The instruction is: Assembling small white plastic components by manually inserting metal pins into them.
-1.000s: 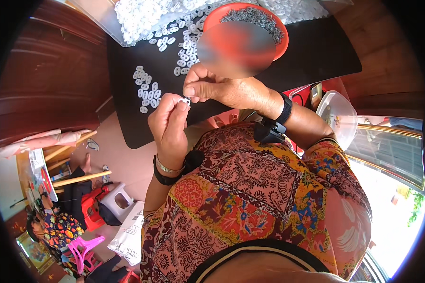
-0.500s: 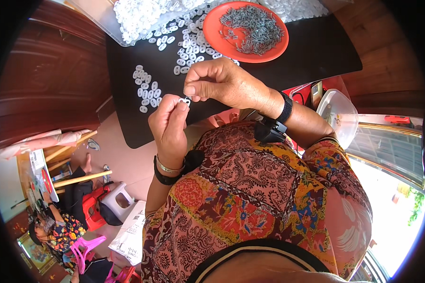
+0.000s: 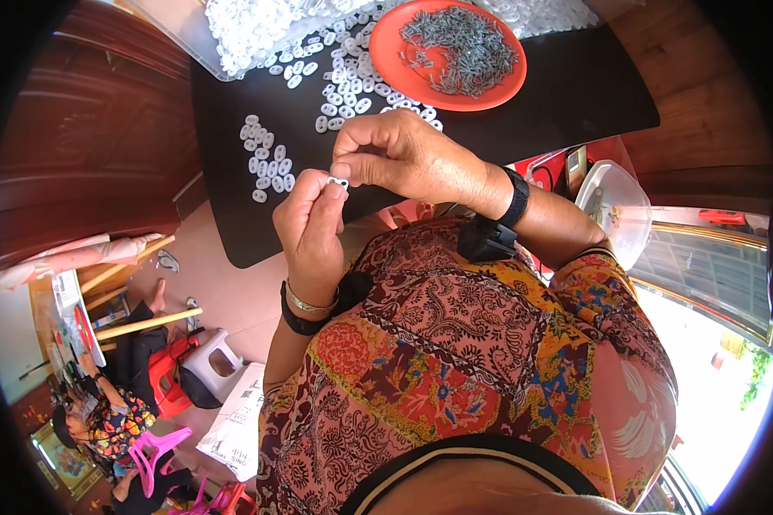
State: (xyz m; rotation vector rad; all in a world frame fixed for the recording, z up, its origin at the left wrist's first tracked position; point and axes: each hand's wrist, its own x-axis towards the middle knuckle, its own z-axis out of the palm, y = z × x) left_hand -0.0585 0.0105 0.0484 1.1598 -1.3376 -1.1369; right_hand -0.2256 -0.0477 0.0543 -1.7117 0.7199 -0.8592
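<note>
Between the thumb and forefinger of my left hand (image 3: pixel 312 225) is a small white oval plastic piece with two holes (image 3: pixel 338 182). My right hand (image 3: pixel 401 154) is closed in a pinch, its thumb and fingertip right at the top of that piece. Whatever sits in this pinch is too small and hidden to make out. Left of my hands, a group of finished-looking white oval pieces (image 3: pixel 269 159) lies on the black table (image 3: pixel 240 227). More loose white pieces (image 3: pixel 345 93) are spread farther back. An orange-red plate (image 3: pixel 395 84) holds a heap of small grey metal screws (image 3: pixel 468 50).
Clear plastic bin (image 3: pixel 199 53) and piles of white pieces (image 3: pixel 253 34) line the table's far side. A translucent tub (image 3: pixel 617 210) stands at the right beyond my forearm. At lower left, another person (image 3: pixel 116 421) sits near a grey stool (image 3: pixel 215 365) and a white sack (image 3: pixel 236 421).
My right fingertips have come down slightly onto the white piece, closing the small gap above it. My left hand stays nearly in place.
</note>
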